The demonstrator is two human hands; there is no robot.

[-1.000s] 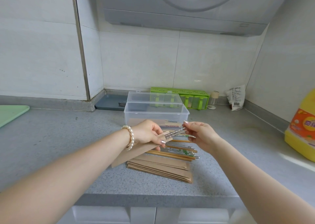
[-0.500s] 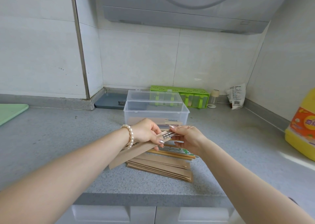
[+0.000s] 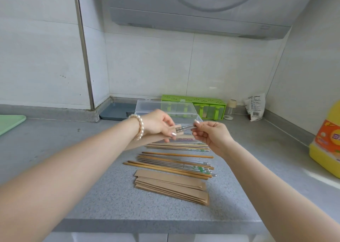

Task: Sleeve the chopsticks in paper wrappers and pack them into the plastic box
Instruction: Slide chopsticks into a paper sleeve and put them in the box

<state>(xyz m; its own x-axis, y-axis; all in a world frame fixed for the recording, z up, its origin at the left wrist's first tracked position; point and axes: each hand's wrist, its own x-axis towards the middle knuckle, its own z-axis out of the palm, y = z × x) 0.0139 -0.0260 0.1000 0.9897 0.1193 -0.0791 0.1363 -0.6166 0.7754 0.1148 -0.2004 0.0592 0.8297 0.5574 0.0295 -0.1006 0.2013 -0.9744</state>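
hands (image 3: 158, 124) (image 3: 211, 133) pinch metal chopsticks (image 3: 185, 128) above speckled grey counter (image 3: 103, 195), under range hood (image 3: 202, 8).

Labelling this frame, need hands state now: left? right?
Left hand: closed on the paper wrapper, its mouth end.
Right hand: pinching the metal chopsticks that stick out of the wrapper.

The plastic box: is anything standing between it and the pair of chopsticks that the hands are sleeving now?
Nothing visible does. The left hand holds the paper wrapper and the right hand pinches the metal chopsticks, right at the near rim of the open plastic box. The loose chopsticks lie nearer the person, out of that path.
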